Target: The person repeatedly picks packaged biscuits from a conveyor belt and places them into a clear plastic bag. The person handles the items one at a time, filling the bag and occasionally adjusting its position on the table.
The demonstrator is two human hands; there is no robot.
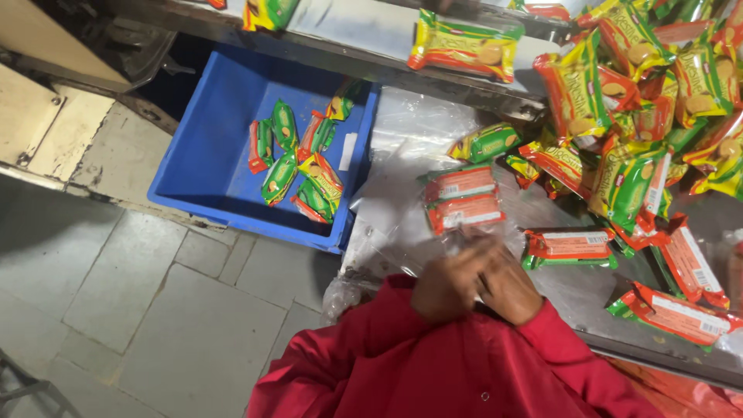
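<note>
The left hand [443,288] and right hand [507,285] are meeting, blurred, over the near edge of the bench [573,290], fingers curled together; whether they are pinching the clear plastic sheet [395,224] I cannot tell. Just beyond the hands two stacked biscuit packets [463,198] are lying on that sheet, orange backs up, green at the ends. They look light and crinkly, slick in their film, with brittle contents, so a hold across the long flat sides should suit best. Right of those packets more orange-backed ones are lying singly; beyond them a heap of packets [642,101] in yellow, green and red is piling up. Left of the stacked packets a blue crate [209,166] is holding several green ones.
</note>
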